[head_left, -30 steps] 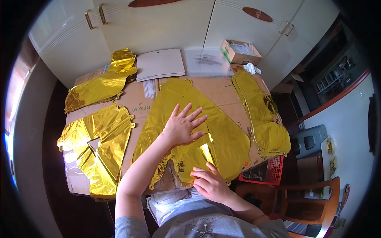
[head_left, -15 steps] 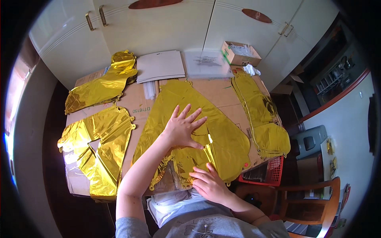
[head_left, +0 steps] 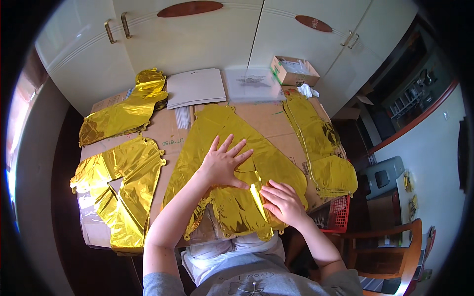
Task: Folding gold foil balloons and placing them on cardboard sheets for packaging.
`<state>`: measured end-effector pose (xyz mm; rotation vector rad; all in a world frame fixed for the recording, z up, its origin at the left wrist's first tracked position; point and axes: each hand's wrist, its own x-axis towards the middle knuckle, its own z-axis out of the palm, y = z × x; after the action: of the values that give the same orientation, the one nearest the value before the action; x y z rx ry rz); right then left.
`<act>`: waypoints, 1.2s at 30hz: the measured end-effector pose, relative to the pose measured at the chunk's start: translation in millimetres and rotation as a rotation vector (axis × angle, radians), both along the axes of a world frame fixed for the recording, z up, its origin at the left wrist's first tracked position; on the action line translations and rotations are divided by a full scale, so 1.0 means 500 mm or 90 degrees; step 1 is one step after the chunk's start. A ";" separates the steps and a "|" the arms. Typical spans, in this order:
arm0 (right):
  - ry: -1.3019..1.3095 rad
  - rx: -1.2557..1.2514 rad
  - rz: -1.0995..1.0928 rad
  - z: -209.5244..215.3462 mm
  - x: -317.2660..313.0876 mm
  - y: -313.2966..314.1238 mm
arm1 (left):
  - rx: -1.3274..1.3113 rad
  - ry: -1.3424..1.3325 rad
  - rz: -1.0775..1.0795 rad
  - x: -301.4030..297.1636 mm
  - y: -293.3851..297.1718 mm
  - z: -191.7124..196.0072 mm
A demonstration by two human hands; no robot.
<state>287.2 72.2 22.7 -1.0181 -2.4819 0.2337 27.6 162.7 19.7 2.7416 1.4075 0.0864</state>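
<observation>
A large flat gold foil balloon [head_left: 212,130], roughly triangular, lies in front of me on the cardboard-covered table. My left hand [head_left: 224,165] rests palm down on its middle with the fingers spread wide. To the right of it, my right hand [head_left: 285,203] lies flat with stretched fingers beside a shiny raised crease in the foil. Neither hand grips anything. Wrinkled foil strips hang toward the near table edge below my hands. At the left lies another flat gold foil balloon [head_left: 140,160] with a small triangular opening.
More folded gold foil [head_left: 118,116] lies far left, and a long gold foil piece [head_left: 316,133] at right. Card sheets [head_left: 195,88], white sticks [head_left: 182,118], a clear plastic bag [head_left: 253,81] and a small box [head_left: 298,78] stand along the back. A wooden chair [head_left: 409,261] is near right.
My right hand has moved up and right from the near edge along the foil, and a bright crease shows there now. The left hand stays spread in nearly the same spot.
</observation>
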 end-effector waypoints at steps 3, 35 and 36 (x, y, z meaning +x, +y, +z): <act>-0.028 -0.010 0.001 -0.004 -0.001 0.001 | -0.002 0.001 0.000 0.000 0.001 0.001; -0.356 -0.120 0.059 0.036 0.009 0.035 | 0.005 0.007 -0.002 0.000 0.001 -0.002; -0.359 -0.122 0.062 0.036 0.008 0.035 | 0.003 0.009 -0.001 0.000 0.001 -0.001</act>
<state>291.3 89.8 40.5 -1.1672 -3.0704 0.2431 27.7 163.0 19.1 2.7528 1.4105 0.0703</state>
